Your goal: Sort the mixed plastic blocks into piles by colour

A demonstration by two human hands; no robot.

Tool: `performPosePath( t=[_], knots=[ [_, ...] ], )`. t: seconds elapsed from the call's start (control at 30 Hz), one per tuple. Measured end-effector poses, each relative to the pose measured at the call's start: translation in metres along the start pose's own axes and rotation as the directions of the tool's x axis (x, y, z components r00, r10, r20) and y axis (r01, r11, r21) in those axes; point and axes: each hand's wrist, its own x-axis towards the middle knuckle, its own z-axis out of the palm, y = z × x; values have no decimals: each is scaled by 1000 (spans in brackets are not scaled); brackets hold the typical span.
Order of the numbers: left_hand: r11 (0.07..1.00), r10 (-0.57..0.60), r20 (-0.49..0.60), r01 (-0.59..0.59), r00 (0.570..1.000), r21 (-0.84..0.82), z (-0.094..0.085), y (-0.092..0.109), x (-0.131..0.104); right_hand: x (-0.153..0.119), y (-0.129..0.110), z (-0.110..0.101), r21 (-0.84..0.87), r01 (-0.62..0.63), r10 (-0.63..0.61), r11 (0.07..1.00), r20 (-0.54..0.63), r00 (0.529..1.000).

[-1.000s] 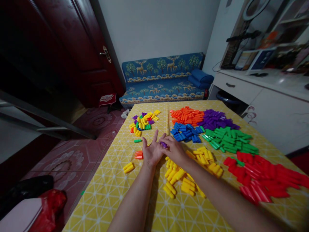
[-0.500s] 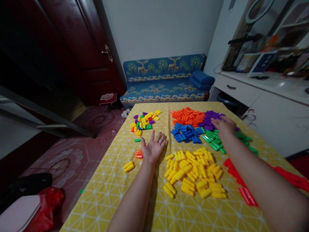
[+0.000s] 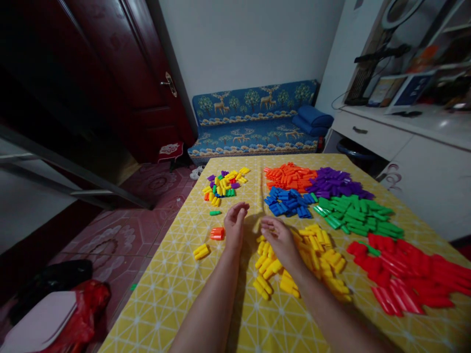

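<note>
My left hand [image 3: 235, 223] is half curled above the cloth, palm turned inward, with nothing visible in it. Facing it, my right hand [image 3: 277, 235] hovers at the edge of the yellow plastic pieces [image 3: 312, 245], its fingers bent and apart; I see nothing held. Left of my left hand lie orange pieces [image 3: 217, 233], yellow pieces [image 3: 201, 252] and a single green piece [image 3: 215, 213]. Beyond them is a mixed-colour heap [image 3: 224, 186]. Behind my right hand are blue pieces [image 3: 289, 202]. My right forearm hides part of the yellow pile.
Orange [image 3: 289, 176], purple [image 3: 334, 182], green [image 3: 358, 214] and red [image 3: 412, 274] piles of pieces spread over the right half of the table [image 3: 169, 294]. A blue patterned sofa [image 3: 250, 127] stands past the far edge, a white cabinet [image 3: 415, 157] to the right.
My right hand has moved from the purple and green piles leftward and nearer, beside the yellow pile. My left hand has turned from palm up to palm inward, fingers curling. The view has shifted slightly.
</note>
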Motion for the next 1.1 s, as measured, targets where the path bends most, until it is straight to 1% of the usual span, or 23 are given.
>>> performPosePath(
  t=[0.03, 0.07, 0.1, 0.13, 0.17, 0.23, 0.27, 0.3, 0.33, 0.4, 0.43, 0.47, 0.5, 0.57, 0.63, 0.67, 0.73, 0.8, 0.87, 0.93, 1.0, 1.1],
  knots=[
    [986, 88, -5, -87, 996, 142, -2, 1, -1, -4, 3, 4, -42, 42, -41, 998, 18, 999],
    [949, 172, -8, -163, 985, 269, -4, 2, -1, -6, 5, 5, -81, 75, -72, 994, 31, 997],
    [897, 244, -16, -219, 970, 384, -7, 3, 0, -6, 8, 5, -114, 99, -95, 989, 41, 995],
    [835, 300, -34, -245, 953, 493, -11, 4, 1, -7, 10, 4, -139, 115, -109, 984, 49, 993],
    [765, 336, -59, -236, 940, 599, -15, 6, 2, -7, 11, 3, -159, 126, -119, 979, 55, 991],
    [613, 351, -103, -145, 931, 777, -22, 8, 6, -7, 12, 1, -198, 150, -140, 969, 67, 988],
    [544, 324, -98, -100, 941, 833, -25, 9, 7, -8, 12, 1, -221, 163, -150, 961, 75, 986],
    [495, 273, -69, -78, 960, 866, -27, 9, 7, -9, 12, 1, -245, 174, -157, 954, 86, 984],
    [472, 212, -30, -75, 977, 879, -27, 10, 7, -11, 11, 1, -269, 182, -161, 946, 96, 982],
    [477, 117, 39, -91, 992, 874, -26, 10, 8, -13, 9, 3, -310, 194, -165, 931, 119, 979],
    [482, 102, 60, -102, 993, 870, -25, 11, 9, -14, 8, 3, -325, 200, -167, 924, 127, 978],
    [472, 112, 75, -119, 991, 874, -23, 12, 12, -15, 8, 4, -335, 206, -171, 919, 130, 977],
    [443, 140, 91, -145, 986, 885, -20, 13, 16, -15, 7, 4, -341, 213, -178, 916, 131, 975],
    [328, 190, 176, -232, 966, 916, -16, 16, 31, -16, 6, 4, -347, 221, -187, 912, 130, 974],
    [184, 202, 240, -278, 949, 943, -13, 19, 53, -16, 6, 4, -353, 219, -183, 909, 133, 974],
    [110, 184, 246, -269, 952, 957, -13, 20, 65, -16, 5, 4, -357, 216, -178, 909, 137, 974],
    [-33, 140, 221, -218, 965, 975, -15, 20, 88, -16, 5, 4, -364, 211, -169, 907, 143, 975],
    [-123, 75, 169, -160, 983, 980, -19, 18, 107, -16, 4, 4, -372, 210, -166, 904, 149, 975],
    [-159, -12, 125, -125, 992, 979, -26, 14, 119, -16, 3, 4, -385, 212, -165, 898, 152, 975],
    [-174, -61, 114, -123, 992, 977, -33, 11, 123, -16, 2, 4, -398, 220, -171, 890, 156, 973],
    [-187, -68, 132, -142, 989, 972, -37, 9, 121, -16, 2, 4, -407, 232, -182, 883, 159, 970],
    [-200, -63, 175, -184, 983, 962, -38, 9, 107, -16, 2, 3, -420, 243, -191, 875, 162, 968]
  ],
)
